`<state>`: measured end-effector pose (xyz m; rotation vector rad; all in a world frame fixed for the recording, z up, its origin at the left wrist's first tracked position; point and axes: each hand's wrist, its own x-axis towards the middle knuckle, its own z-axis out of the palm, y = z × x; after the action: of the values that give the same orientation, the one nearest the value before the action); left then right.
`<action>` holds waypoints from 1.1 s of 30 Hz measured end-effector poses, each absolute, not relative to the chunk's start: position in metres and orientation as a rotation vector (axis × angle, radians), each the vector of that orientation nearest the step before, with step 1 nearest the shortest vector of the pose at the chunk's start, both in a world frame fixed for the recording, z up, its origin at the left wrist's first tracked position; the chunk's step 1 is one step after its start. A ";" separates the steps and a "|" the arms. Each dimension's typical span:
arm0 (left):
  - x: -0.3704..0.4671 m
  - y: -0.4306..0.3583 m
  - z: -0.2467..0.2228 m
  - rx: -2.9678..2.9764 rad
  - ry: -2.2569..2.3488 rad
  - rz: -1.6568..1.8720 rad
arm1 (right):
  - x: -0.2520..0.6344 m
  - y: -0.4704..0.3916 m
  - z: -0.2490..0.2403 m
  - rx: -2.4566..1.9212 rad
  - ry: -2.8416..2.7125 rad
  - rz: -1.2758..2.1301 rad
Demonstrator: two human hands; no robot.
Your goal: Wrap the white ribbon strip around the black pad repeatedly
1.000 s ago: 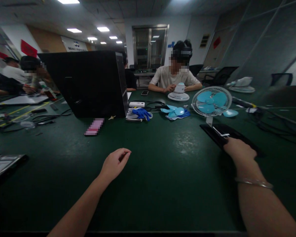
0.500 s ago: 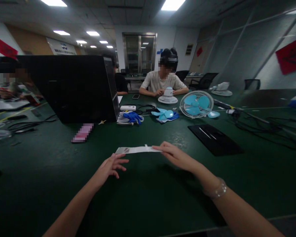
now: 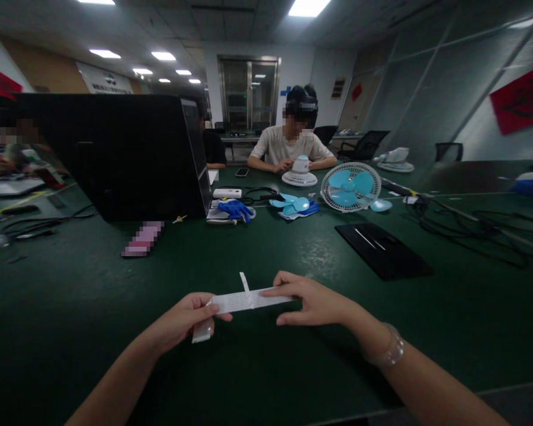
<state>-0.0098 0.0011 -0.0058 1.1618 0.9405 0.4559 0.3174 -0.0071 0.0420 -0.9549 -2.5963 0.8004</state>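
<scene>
A long, flat white paper strip (image 3: 233, 302) with printed lines is stretched level between my hands, above the table. Around its middle sits a narrow white band whose loose end sticks up. My left hand (image 3: 190, 319) is closed on the left end, thumb on the front, and a shiny, clear-looking end piece hangs below the fingers. At the right end, my right hand (image 3: 304, 299) holds the strip with the index finger laid along its printed face. The right thumb is apart below it. A clear bracelet (image 3: 395, 346) circles the right wrist.
Across the green table (image 3: 249, 378) sits a person (image 3: 284, 142) behind a white fan base (image 3: 299, 171). A caged blue fan (image 3: 350, 186), loose blue blades (image 3: 289, 204), blue gloves (image 3: 235, 210), a black panel (image 3: 382, 248), a pink phone-like item (image 3: 143, 239) and a black computer case (image 3: 128, 160) stand around.
The strip has come nearer and tilted, its printed face now showing. My left hand, fingers spread before, has closed on the left end. The band's loose end stands up higher.
</scene>
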 end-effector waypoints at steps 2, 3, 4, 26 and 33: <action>-0.010 0.002 -0.006 1.147 0.923 0.503 | 0.341 0.007 0.037 -1.170 -2.513 0.781; -0.010 0.002 -0.005 1.127 0.917 0.531 | 0.358 0.016 0.033 -1.374 -2.426 0.690; -0.009 0.002 -0.003 1.107 0.911 0.550 | 0.377 0.025 0.028 -1.681 -2.277 0.500; -0.011 -0.005 0.010 1.296 0.774 0.334 | 0.377 0.053 -0.013 -1.938 -2.501 0.274; -0.012 -0.001 0.008 1.357 0.773 0.302 | 0.320 0.016 0.009 -1.411 -2.750 0.551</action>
<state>-0.0116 -0.0010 0.0077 1.3573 0.7725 0.3023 0.3203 0.0162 0.0091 -1.4112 -2.7505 0.5507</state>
